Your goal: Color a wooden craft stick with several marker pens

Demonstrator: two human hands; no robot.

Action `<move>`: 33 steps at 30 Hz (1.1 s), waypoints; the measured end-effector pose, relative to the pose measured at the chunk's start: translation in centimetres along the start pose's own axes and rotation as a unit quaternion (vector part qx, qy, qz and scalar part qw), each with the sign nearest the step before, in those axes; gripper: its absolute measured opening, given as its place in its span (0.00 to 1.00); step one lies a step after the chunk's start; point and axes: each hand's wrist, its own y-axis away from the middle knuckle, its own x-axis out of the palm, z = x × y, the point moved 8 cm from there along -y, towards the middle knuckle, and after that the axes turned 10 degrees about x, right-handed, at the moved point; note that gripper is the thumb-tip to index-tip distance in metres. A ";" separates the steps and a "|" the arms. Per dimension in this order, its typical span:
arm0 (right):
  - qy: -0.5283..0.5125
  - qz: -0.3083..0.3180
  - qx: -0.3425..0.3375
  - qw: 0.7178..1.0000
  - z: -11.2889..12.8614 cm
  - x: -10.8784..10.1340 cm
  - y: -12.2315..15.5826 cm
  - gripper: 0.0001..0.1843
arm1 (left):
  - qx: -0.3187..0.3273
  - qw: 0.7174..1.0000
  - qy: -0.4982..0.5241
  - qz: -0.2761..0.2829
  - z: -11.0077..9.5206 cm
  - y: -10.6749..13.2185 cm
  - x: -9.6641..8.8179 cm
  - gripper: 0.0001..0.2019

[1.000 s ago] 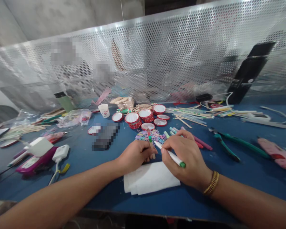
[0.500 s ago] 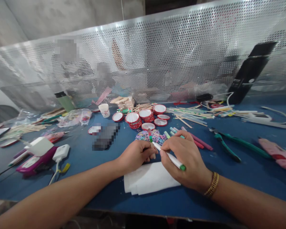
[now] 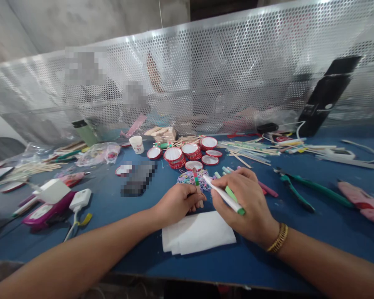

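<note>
My left hand (image 3: 177,203) pinches a thin wooden craft stick (image 3: 195,176) upright, its upper part banded red and green. My right hand (image 3: 241,203) grips a white marker (image 3: 222,196) with a green end, its tip pointing left and up, a little apart from the stick. A light green piece (image 3: 230,193) shows between the right fingers; whether it is held or lies behind them I cannot tell. Under both hands lies a folded white cloth or paper (image 3: 199,236). Behind the stick is a heap of pastel, thread-like pieces (image 3: 187,177).
Stacked red-rimmed round lids (image 3: 174,154), a paper cup (image 3: 137,144) and wooden sticks stand farther back. Green-handled pliers (image 3: 294,193) and a pink glue gun (image 3: 361,199) lie right. White chargers (image 3: 54,190) and a dark, blurred-out object (image 3: 140,178) lie left. A perforated metal panel (image 3: 205,83) closes the back.
My right hand has drawn the marker slightly up and right, off the stick, and tilted it. My left hand has hardly moved and still holds the stick.
</note>
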 end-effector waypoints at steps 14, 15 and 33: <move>-0.028 0.037 -0.010 0.999 0.1 0.7 0.2 0.03 | -0.001 1.000 -0.023 -0.005 -0.5 -0.1 -0.2 0.13; -0.029 0.040 -0.008 0.999 0.1 0.8 0.2 0.03 | -0.001 1.000 -0.025 -0.006 -0.5 -0.1 -0.2 0.13; -0.020 0.035 -0.003 0.999 0.2 0.8 0.2 0.03 | 0.000 1.000 -0.013 -0.009 -0.7 0.0 -0.2 0.13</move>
